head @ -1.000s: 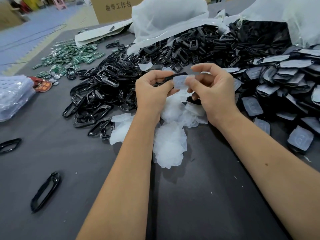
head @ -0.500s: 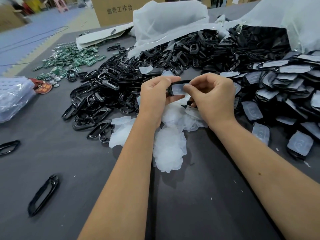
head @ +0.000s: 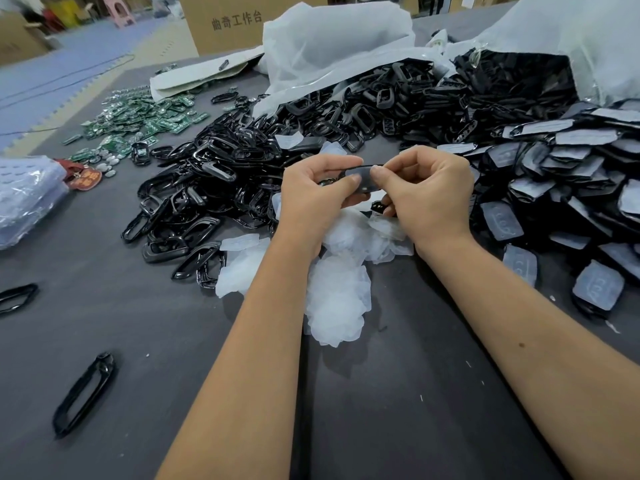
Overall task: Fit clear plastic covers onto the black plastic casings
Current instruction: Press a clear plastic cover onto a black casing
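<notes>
- The left hand (head: pixel 313 188) and right hand (head: pixel 427 190) still pinch one black casing (head: pixel 363 188) between them, above the loose clear covers (head: pixel 337 292) on the worktop (head: pixel 138 341).
- A clear cover (head: pixel 360 174) lies on the casing's face, both thumbs pressing it.
- Since a second ago the right fingers have curled in tighter and the piece sits lower.
- Fitted casings (head: pixel 554 188) are piled at right.

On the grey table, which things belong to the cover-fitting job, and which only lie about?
Job: black plastic casing with clear plastic cover, held by left hand and right hand; heap of clear covers; pile of black casings.

Lying about: green circuit boards; brown cardboard box.
</notes>
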`<state>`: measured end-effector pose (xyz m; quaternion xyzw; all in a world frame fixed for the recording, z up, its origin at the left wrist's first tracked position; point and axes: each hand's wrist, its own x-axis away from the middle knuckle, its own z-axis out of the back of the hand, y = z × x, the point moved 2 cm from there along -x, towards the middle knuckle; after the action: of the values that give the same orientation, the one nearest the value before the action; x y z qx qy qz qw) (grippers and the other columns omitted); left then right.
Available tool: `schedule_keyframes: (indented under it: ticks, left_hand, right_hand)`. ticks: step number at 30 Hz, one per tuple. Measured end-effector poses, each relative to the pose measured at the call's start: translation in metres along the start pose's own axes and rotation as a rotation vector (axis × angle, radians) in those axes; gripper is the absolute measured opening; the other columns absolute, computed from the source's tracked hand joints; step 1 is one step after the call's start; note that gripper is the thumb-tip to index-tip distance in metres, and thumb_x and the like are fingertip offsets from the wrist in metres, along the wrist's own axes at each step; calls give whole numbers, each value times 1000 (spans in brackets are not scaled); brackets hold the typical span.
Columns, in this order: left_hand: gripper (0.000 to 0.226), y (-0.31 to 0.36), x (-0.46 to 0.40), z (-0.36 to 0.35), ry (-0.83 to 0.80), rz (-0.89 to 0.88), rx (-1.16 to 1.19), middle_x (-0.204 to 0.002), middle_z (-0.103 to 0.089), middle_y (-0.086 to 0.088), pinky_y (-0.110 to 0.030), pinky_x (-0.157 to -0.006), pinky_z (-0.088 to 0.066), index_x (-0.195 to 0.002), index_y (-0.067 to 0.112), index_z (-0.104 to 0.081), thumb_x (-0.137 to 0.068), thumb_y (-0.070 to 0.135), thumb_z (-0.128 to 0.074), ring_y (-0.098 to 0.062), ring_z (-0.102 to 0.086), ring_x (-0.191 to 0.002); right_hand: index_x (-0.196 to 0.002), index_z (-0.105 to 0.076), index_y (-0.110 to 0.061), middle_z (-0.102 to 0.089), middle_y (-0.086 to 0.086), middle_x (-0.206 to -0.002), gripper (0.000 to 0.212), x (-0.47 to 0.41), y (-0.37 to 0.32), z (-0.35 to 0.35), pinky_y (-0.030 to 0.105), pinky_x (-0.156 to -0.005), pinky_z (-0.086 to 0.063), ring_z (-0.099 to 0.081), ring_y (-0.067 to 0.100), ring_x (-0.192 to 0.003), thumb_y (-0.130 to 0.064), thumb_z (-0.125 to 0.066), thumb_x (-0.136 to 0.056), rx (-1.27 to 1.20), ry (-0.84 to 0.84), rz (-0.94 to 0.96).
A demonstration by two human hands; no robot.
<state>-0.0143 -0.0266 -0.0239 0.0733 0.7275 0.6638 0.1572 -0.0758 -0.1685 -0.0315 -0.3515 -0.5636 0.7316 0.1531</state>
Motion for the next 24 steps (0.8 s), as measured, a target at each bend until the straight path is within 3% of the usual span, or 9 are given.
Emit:
schedule_keyframes:
  ticks: [9, 13, 20, 24]
  left_hand:
    - [21, 0, -1, 1, -2, 12, 19, -101, -75, -27, -35, -75, -63, -99, 3, -75, -91, -13, -65, -36, -77, -87]
    - [21, -1, -2, 1, 3, 11, 14, -97, -75, -25, -31, -72, -62, -98, 4, -75, -93, -13, -63, -32, -77, -83]
    - [21, -1, -2, 0, -15, 0, 17, -97, -75, -27, -27, -70, -62, -100, 2, -74, -95, -13, -60, -30, -77, -78]
    - [21, -1, -2, 1, -20, -10, 22, -99, -74, -27, -29, -72, -62, -103, 1, -74, -96, -12, -59, -31, -77, -77]
  right_hand:
    - [-75, -74, -18, -71, -1, -61, 15, 1, -1, 0, 30, -45, -54, -67, 17, -46, -23, -86, -82, 2, -23, -6]
    - [-75, -74, -20, -71, -1, -63, 14, -1, 0, 0, 35, -53, -57, -67, 19, -52, -25, -86, -81, 49, -13, 10]
    - [-73, -73, -18, -71, -3, -67, 17, -2, 2, 1, 29, -61, -54, -65, 13, -60, -27, -87, -79, 74, 13, 30]
    - [-77, -67, -20, -71, 0, -71, 21, -2, 3, 1, 32, -57, -53, -63, 16, -59, -25, -88, -79, 28, 5, -13]
